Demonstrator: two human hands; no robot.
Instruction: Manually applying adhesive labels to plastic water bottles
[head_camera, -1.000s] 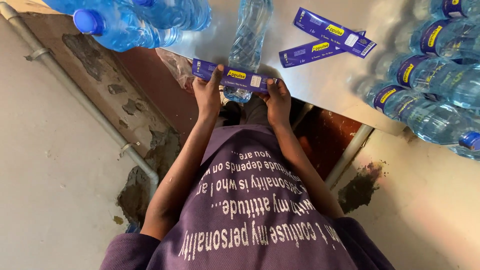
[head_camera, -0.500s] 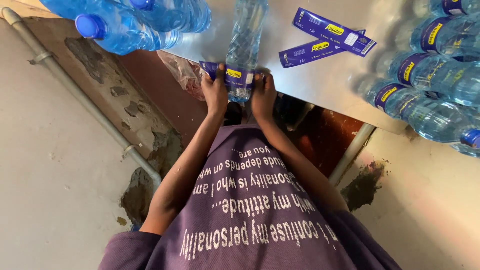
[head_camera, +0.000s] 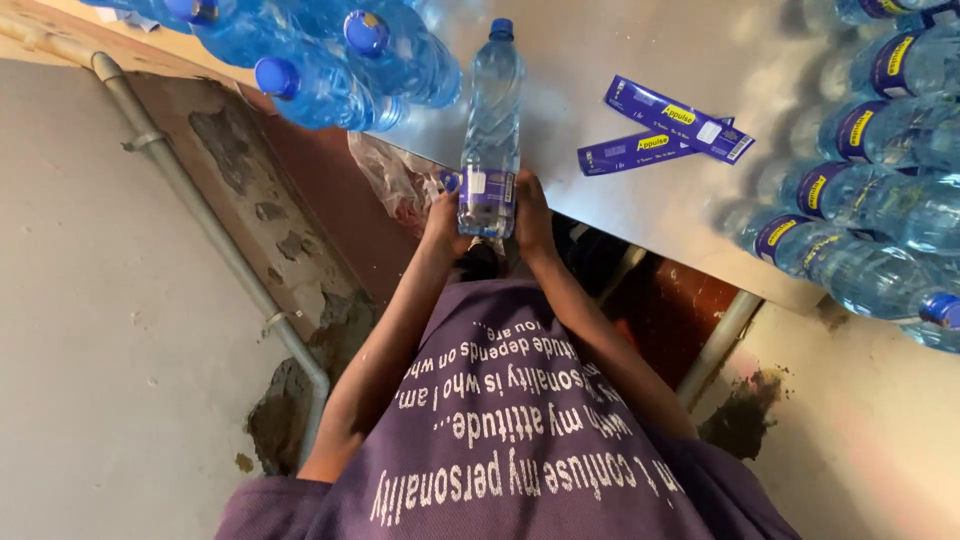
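At the far left, a grey pipe (head_camera: 200, 215) ran down the cracked wall. Above it, a cluster of unlabelled bottles (head_camera: 330, 60) with blue caps lay at the table's left end.

The left hand (head_camera: 443, 222) was closed against the left side of the upright bottle (head_camera: 491, 120), which stood at the near edge of the metal table (head_camera: 620, 50). One second earlier this hand had held one end of a flat purple label stretched out in front of the bottle. The label (head_camera: 486, 192) was now wrapped around the lower body of the bottle (its ends appeared to meet at the front, though the seam was too small to confirm). The wrap was judged essentially complete, with pressing down the likely remaining work.

The right hand (head_camera: 533, 215) was closed against the opposite side, pinning the label to the bottle.

Further right, two spare labels (head_camera: 665, 130) lay flat and overlapping on the table. At the far right lay the labelled bottles (head_camera: 860, 190) on their sides.
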